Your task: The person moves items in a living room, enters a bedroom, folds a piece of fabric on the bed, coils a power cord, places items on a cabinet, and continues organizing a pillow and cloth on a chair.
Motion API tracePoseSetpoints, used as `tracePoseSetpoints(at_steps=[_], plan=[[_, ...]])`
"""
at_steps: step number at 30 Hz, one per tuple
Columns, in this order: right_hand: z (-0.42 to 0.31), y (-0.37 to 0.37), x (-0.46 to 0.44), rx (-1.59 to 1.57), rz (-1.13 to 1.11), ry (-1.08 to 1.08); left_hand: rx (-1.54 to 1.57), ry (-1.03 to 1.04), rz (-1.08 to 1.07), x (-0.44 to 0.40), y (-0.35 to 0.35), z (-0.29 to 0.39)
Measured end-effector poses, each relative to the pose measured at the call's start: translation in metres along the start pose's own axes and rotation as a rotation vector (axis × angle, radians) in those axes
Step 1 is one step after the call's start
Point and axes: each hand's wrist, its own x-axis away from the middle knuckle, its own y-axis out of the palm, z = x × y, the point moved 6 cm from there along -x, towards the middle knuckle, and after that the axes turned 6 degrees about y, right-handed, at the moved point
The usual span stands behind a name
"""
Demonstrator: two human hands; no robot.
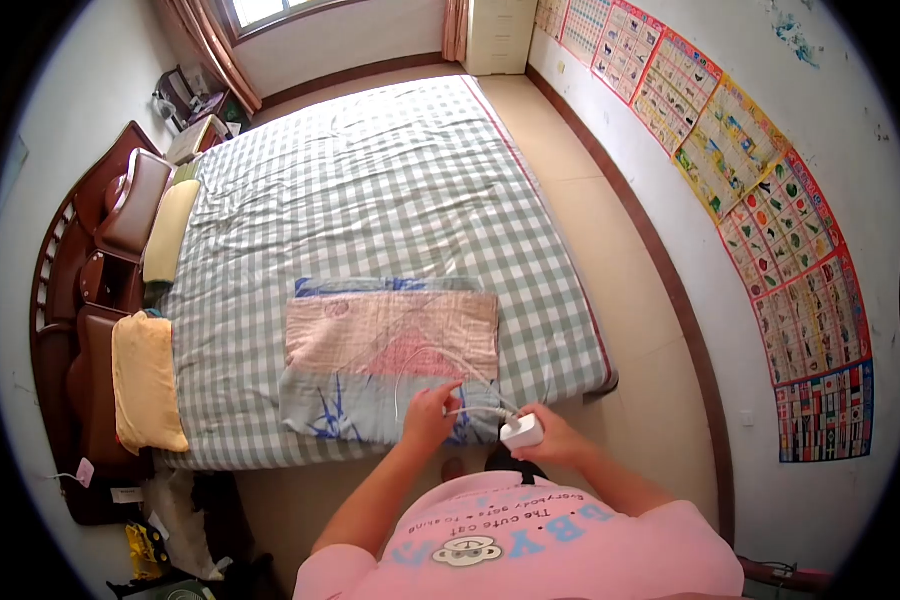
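Observation:
My right hand [555, 437] is closed round a white charger block [521, 432] in front of my pink shirt. A white cable [485, 409] runs from the block to my left hand [431, 415], whose fingers are closed on it. The cable also loops up over the folded towels. Below and around my hands lie a pink towel [390, 325] and a blue-grey towel [370, 405] with blue leaf prints, spread on the checkered bed near its front edge.
The checkered bed [370, 190] fills the middle. A yellow pillow [148, 385] and a longer cushion [172, 232] lie by the brown headboard [90, 235]. Picture charts [780, 230] hang on the right wall. A bedside table [198, 140] stands behind the bed.

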Motion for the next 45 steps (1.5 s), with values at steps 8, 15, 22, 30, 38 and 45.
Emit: tracePoseSetpoints(at_steps=[8,15,22,30,38,45], plan=[[0.02,0.008,0.065,0.058,0.164,-0.002,-0.095,0.123,0.322,0.029,-0.095,0.025],[0.079,-0.019,0.107,-0.101,0.166,0.084,0.352,0.051,0.24,0.025,-0.042,0.08],[0.127,-0.118,0.208,0.243,0.598,-0.368,0.49,0.097,0.01,-0.009,0.072,0.191],[0.233,-0.285,0.375,-0.364,0.639,-0.261,0.641,0.2,-0.18,-0.051,0.297,0.373],[0.257,-0.394,0.411,-1.214,-0.108,-0.34,1.043,-0.232,-0.347,-0.131,0.517,0.47],[0.169,-0.567,0.379,-0.891,0.223,-0.741,0.921,-0.179,-0.967,-0.181,0.675,0.507]])
